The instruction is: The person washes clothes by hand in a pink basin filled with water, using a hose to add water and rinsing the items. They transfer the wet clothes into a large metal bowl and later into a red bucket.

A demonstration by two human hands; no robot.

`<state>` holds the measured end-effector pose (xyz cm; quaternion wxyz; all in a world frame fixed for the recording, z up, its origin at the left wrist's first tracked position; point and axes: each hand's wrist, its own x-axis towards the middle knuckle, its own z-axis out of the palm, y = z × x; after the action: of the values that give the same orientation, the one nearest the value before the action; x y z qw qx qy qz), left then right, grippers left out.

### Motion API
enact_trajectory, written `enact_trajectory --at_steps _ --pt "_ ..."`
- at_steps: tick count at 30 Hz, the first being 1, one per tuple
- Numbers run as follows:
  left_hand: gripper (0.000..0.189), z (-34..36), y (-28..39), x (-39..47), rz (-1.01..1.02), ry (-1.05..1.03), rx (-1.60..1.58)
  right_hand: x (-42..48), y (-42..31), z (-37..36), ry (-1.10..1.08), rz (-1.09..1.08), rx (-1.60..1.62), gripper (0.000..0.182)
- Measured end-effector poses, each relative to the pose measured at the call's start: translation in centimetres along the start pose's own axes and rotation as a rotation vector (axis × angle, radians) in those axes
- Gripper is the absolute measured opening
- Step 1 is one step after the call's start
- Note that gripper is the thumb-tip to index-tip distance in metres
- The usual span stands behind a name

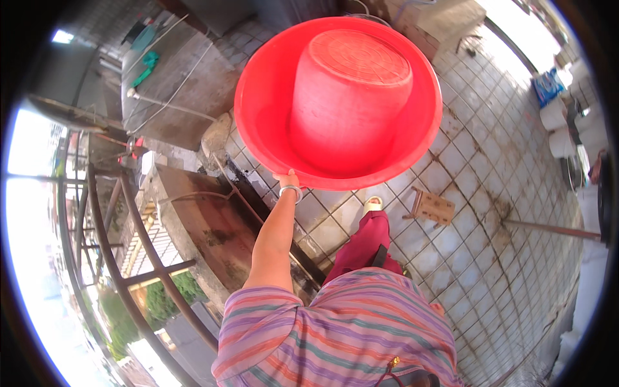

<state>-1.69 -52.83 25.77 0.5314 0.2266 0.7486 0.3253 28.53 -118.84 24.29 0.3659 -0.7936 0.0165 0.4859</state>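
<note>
My left hand (289,179), with a bangle on its wrist, grips the near left rim of a large red plastic basin (263,96). Inside the basin stands a red plastic bucket (350,106), upside down with its ringed base facing up. The basin is held out in front of me above the tiled floor. Where its fingers pass under the rim they are hidden. My right hand is out of view.
A small wooden stool (430,207) stands on the floor tiles, right of my foot. A concrete slab (184,82) with a green cloth (146,67) is at the upper left. Metal railings (130,242) run along the left. White containers (553,116) and a pole (556,228) are at the right.
</note>
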Motion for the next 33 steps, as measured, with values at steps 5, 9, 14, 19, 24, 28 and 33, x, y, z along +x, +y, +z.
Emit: enact_trajectory --at_steps 5,9,14,19,24,28,33 --pt "0.061 1.1 -1.3 -0.8 0.071 0.144 -0.136 5.5 -4.7 -1.1 -0.006 0.067 -0.014 0.008" --pt "0.072 3.3 -4.2 -2.9 -0.270 0.025 -0.335 7.8 -15.4 0.7 -0.053 0.078 -0.132 0.008" --pt "0.060 6.3 -6.8 -5.4 -0.522 -0.222 -0.652 11.2 -28.4 6.0 -0.116 0.043 -0.249 0.008" --pt "0.053 7.3 -6.3 -4.5 -0.561 -0.031 -0.549 15.2 -38.7 11.2 -0.158 -0.115 -0.319 0.007" --pt "0.032 7.1 -6.2 -4.6 -0.447 0.082 -0.378 21.0 -46.8 14.8 -0.168 -0.255 -0.410 0.015" --pt "0.020 7.2 -6.8 -4.6 -0.430 0.126 -0.454 27.5 -54.1 14.2 -0.071 -0.143 -0.317 0.033" --pt "0.019 7.0 -7.3 -3.9 -0.487 0.210 -0.386 34.4 -62.1 16.6 -0.228 0.062 0.192 0.046"
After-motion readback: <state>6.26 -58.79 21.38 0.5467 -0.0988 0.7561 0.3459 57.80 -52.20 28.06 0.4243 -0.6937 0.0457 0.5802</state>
